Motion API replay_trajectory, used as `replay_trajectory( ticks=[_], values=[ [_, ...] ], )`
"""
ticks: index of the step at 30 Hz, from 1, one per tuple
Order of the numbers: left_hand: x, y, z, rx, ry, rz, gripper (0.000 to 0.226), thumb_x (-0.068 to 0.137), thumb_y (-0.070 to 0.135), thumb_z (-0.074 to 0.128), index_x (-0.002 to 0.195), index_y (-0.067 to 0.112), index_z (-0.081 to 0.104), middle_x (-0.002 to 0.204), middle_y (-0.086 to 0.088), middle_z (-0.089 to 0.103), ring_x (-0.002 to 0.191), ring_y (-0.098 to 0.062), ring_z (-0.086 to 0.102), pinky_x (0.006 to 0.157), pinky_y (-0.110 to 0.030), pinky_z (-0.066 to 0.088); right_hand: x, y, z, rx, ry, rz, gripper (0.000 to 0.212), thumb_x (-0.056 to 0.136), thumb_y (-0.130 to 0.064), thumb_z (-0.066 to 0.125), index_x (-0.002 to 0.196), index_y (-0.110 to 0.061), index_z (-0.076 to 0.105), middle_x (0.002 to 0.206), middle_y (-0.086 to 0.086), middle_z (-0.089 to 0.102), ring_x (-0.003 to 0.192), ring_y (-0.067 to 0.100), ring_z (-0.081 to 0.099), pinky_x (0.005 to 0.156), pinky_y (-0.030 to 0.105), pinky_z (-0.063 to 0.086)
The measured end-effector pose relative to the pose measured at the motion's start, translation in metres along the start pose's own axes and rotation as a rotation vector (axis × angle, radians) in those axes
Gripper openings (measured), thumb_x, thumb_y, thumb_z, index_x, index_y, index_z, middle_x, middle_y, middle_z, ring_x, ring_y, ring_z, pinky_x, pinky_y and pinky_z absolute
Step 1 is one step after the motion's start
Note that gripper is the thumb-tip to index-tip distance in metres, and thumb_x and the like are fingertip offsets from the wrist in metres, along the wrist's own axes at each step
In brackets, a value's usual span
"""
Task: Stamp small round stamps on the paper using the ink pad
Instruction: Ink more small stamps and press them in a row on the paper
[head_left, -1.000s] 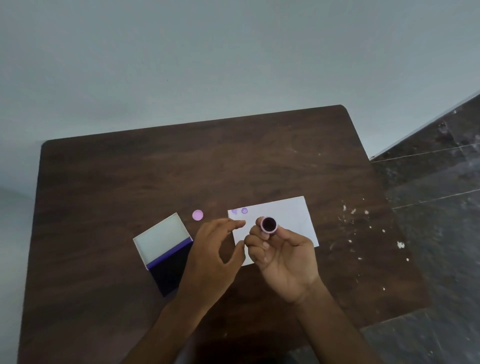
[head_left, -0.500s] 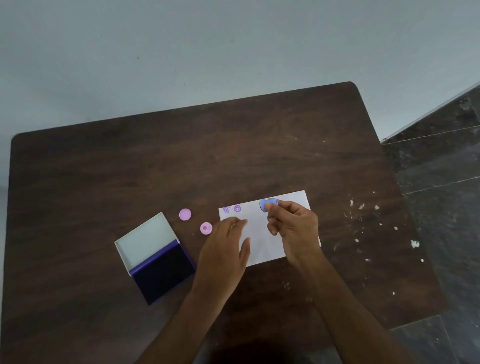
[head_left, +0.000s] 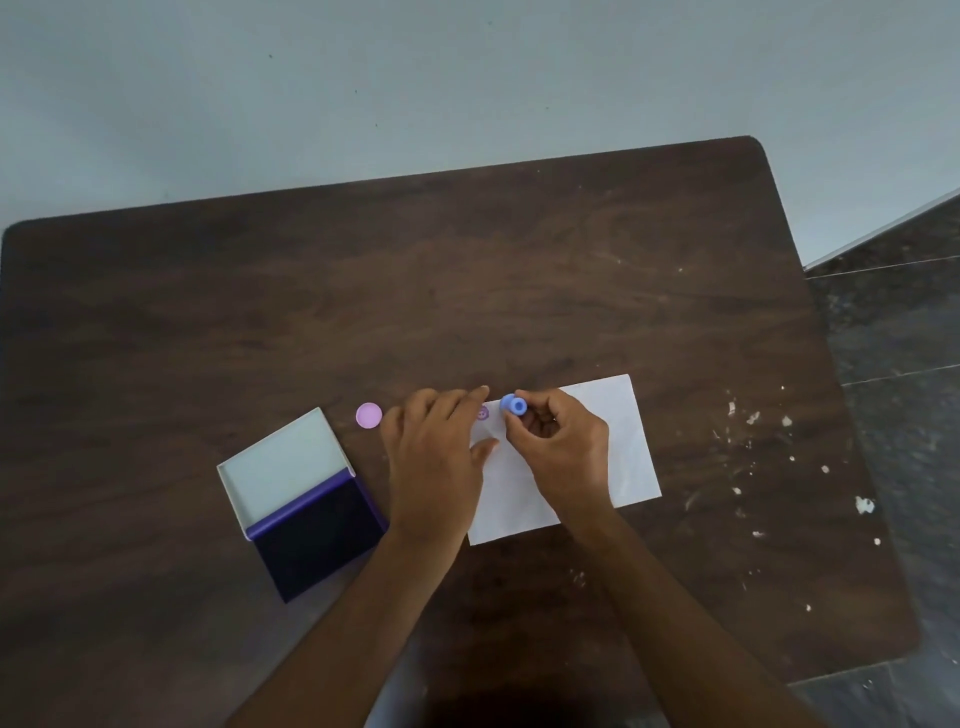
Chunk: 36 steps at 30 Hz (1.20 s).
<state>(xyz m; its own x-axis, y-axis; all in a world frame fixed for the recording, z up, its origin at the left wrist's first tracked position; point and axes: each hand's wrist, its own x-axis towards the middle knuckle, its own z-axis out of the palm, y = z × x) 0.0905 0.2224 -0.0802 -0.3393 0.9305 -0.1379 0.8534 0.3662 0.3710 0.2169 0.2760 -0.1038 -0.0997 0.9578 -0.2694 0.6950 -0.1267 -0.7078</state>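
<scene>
right hand (head_left: 563, 457) is pinching a small blue round stamp (head_left: 514, 405) in closed fingers, at the far left edge of the white paper (head_left: 623, 447). left hand (head_left: 436, 462) is lying flat, fingers spread, holding nothing, pressing the paper's left side. open ink pad (head_left: 317, 535) and a pink round stamp (head_left: 369, 415) are sitting left on the worktop (head_left: 467, 291).

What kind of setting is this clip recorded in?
Probably a plain room at home or a small workspace: a dark wooden table against a bare pale wall, with dark stone floor tiles at right. Only an ink pad, paper and stamps are out.
</scene>
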Motion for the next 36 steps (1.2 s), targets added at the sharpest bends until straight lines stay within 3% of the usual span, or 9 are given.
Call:
replay_trajectory(
  ticks=[5, 15, 19, 25, 31, 36],
  values=[
    [0.005, -0.003, 0.002, -0.099, -0.044, -0.033, 0.056, 0.075, 0.044, 0.076, 0.124, 0.020, 0.061, 0.122, -0.003, 0.066, 0.110, -0.023, 0.059, 0.099, -0.034, 0.040, 0.002, -0.001, -0.002, -0.043, -0.020, -0.029, 0.034, 0.080, -0.038, 0.074, 0.104, -0.016, 0.068, 0.104, 0.004, 0.073, 0.067, 0.001, 0.050, 0.062, -0.005, 0.034],
    [0.009, -0.005, 0.002, -0.115, -0.059, -0.040, 0.047, 0.078, 0.042, 0.074, 0.119, 0.020, 0.064, 0.122, -0.002, 0.065, 0.110, -0.021, 0.057, 0.101, -0.032, 0.036, 0.004, -0.002, 0.000, -0.083, -0.078, -0.038, 0.032, 0.081, -0.036, 0.074, 0.103, -0.014, 0.068, 0.104, 0.006, 0.073, 0.072, 0.007, 0.051, 0.068, 0.001, 0.031],
    [0.009, -0.003, 0.001, -0.106, -0.054, -0.046, 0.046, 0.075, 0.035, 0.078, 0.114, 0.014, 0.068, 0.118, -0.008, 0.068, 0.106, -0.026, 0.060, 0.099, -0.036, 0.039, 0.005, -0.005, 0.003, -0.118, -0.097, -0.021, 0.030, 0.081, -0.037, 0.074, 0.101, -0.017, 0.066, 0.103, 0.004, 0.072, 0.071, 0.006, 0.050, 0.068, 0.000, 0.029],
    [0.010, -0.005, 0.002, -0.068, -0.032, -0.041, 0.045, 0.073, 0.040, 0.079, 0.112, 0.019, 0.068, 0.115, -0.003, 0.069, 0.105, -0.022, 0.061, 0.096, -0.037, 0.040, 0.009, -0.015, 0.005, -0.145, -0.110, 0.007, 0.028, 0.078, -0.039, 0.076, 0.089, -0.031, 0.052, 0.096, -0.003, 0.069, 0.060, 0.003, 0.049, 0.062, 0.001, 0.028],
    [0.010, -0.008, 0.004, -0.060, -0.008, -0.026, 0.046, 0.070, 0.037, 0.082, 0.110, 0.020, 0.069, 0.113, -0.002, 0.070, 0.103, -0.022, 0.062, 0.096, -0.037, 0.040, 0.006, -0.011, 0.004, -0.150, -0.111, -0.021, 0.030, 0.079, -0.038, 0.076, 0.100, -0.018, 0.065, 0.100, 0.002, 0.072, 0.074, 0.008, 0.054, 0.074, 0.013, 0.041],
    [0.010, -0.007, 0.003, -0.062, -0.001, -0.018, 0.046, 0.067, 0.034, 0.085, 0.107, 0.017, 0.070, 0.109, -0.005, 0.071, 0.099, -0.025, 0.064, 0.093, -0.041, 0.043, 0.007, -0.011, 0.004, -0.133, -0.092, -0.035, 0.030, 0.078, -0.036, 0.077, 0.098, -0.017, 0.065, 0.098, 0.003, 0.072, 0.071, 0.008, 0.054, 0.068, 0.002, 0.033]
  ],
)
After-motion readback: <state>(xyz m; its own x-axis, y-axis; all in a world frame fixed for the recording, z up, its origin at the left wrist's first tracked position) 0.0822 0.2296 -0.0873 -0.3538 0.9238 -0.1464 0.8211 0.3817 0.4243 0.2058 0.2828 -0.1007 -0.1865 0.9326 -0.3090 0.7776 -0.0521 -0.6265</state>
